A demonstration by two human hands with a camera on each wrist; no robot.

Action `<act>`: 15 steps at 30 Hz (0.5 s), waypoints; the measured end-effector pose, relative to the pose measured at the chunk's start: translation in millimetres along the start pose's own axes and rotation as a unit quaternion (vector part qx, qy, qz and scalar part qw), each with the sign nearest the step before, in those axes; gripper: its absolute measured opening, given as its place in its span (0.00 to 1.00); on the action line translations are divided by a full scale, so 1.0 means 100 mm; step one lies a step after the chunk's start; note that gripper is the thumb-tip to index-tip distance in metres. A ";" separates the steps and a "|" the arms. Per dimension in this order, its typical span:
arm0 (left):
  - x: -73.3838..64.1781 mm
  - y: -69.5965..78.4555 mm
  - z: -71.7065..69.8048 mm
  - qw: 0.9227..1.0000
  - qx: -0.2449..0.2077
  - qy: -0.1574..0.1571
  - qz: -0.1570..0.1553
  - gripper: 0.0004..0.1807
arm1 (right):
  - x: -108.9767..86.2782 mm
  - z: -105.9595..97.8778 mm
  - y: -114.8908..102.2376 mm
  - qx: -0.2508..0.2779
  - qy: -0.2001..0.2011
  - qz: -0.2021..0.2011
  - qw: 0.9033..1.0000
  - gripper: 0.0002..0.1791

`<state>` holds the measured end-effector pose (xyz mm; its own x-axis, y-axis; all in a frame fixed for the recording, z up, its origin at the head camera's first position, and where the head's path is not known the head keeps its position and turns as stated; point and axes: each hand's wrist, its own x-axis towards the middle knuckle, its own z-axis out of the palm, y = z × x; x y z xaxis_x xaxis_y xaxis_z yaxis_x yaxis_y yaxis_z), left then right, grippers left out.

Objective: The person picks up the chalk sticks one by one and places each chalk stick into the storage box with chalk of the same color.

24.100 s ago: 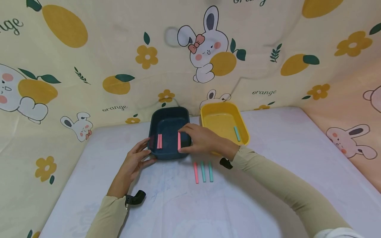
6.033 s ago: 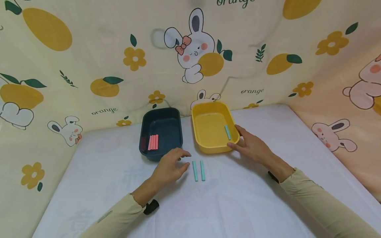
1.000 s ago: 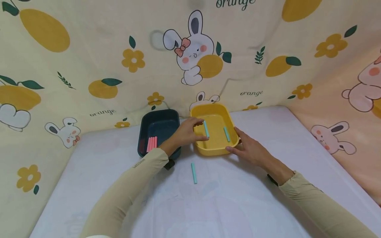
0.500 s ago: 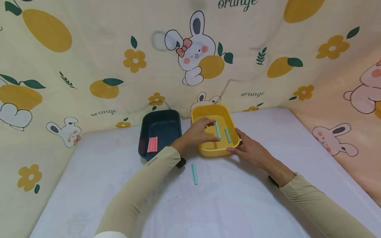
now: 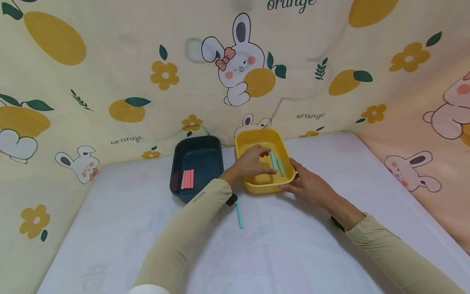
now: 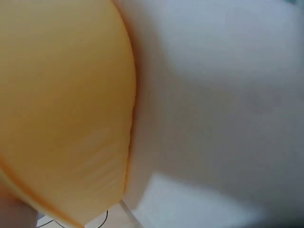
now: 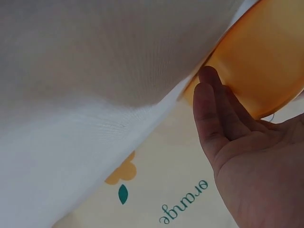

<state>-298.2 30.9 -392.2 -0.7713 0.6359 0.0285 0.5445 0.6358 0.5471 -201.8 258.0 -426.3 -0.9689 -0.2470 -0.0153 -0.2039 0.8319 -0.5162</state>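
Observation:
My left hand [image 5: 251, 163] reaches into the yellow bin [image 5: 257, 189] and pinches a teal chalk stick [image 5: 273, 160] by its ends, between thumb and fingers. Right beside it in the bin lies another teal chalk stick [image 5: 280, 166], nearly parallel. The right hand [image 5: 312, 181] rests against the bin's right side, thumb at the near corner. In the right wrist view its fairly straight fingers [image 7: 207, 111] touch the outer wall. A third teal chalk stick [image 5: 240, 215] lies on the table in front. The left wrist view shows mostly the bin's outer wall [image 6: 71, 109]; the held chalk is hidden there.
To the left of the yellow bin stands a dark blue bin [image 5: 200, 141] with several pink chalk sticks [image 5: 187, 179] side by side. Both bins are at the back of the white-covered table [image 5: 275, 253], close to a printed cloth backdrop [image 5: 205, 94].
Over the last second, my left hand has carried the teal chalk rightward inside the yellow bin, up beside the other one. The right hand has stayed at the bin.

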 end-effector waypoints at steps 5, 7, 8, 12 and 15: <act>0.09 0.05 0.07 1.000 0.017 -0.017 -0.020 0.44 | -0.02 -0.01 0.02 0.001 0.000 0.003 1.000 0.58; 0.13 0.07 0.10 0.999 0.021 -0.025 -0.030 0.43 | -0.02 -0.01 0.03 0.003 0.002 0.001 1.000 0.57; 0.15 0.08 0.12 0.999 0.025 -0.029 -0.033 0.43 | -0.01 -0.01 0.03 0.005 0.003 0.000 1.000 0.57; 0.23 0.09 0.21 0.997 0.039 -0.041 -0.044 0.41 | -0.01 -0.02 0.02 0.010 0.003 -0.001 1.000 0.57; 0.28 0.10 0.26 0.996 0.064 -0.045 -0.042 0.39 | -0.02 -0.03 0.01 0.009 0.000 0.003 1.000 0.58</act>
<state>-305.8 66.4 -407.8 -0.7862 0.6112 -0.0913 0.5211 0.7351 0.4337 -200.6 260.3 -424.4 -0.9702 -0.2415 -0.0193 -0.1946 0.8241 -0.5320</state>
